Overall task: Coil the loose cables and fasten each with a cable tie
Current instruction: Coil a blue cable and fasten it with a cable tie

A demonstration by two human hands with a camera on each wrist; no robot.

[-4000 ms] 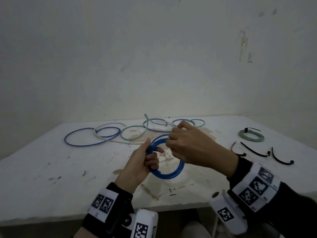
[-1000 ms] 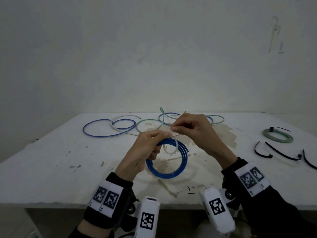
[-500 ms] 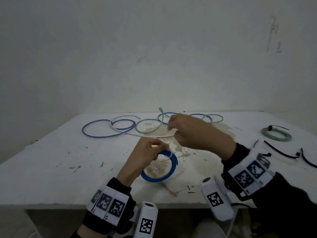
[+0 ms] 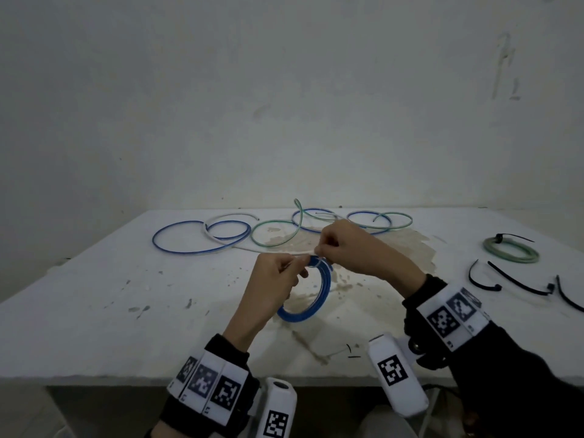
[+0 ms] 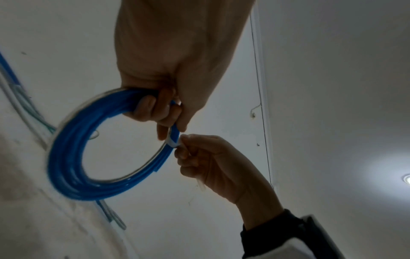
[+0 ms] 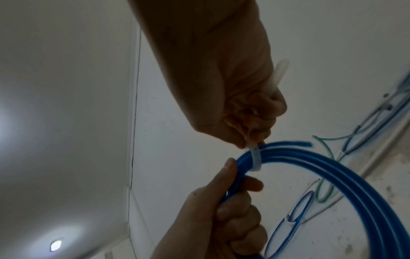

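We hold the blue coil [image 4: 311,298] above the middle of the table [image 4: 94,305], nearer its front edge than the back. We judge it light and springy: several stiff turns that want to fan apart, so the sensible place to take it is right beside the tie, where all turns can be squeezed together. Our left hand [image 4: 273,286] does that, its fingers [image 6: 235,226] curled tight round the bundled turns at the top of the loop. The white cable tie [image 6: 255,158] wraps the turns just beside that grip. Our right hand [image 4: 350,248] has its fingertips [image 5: 184,150] closed in a pinch on the tie's tail, which runs up through the fist; the tie looks thin, smooth and likely slippery. Loose cables [image 4: 221,235] lie along the back edge, black ties [image 4: 518,284] near the right edge.
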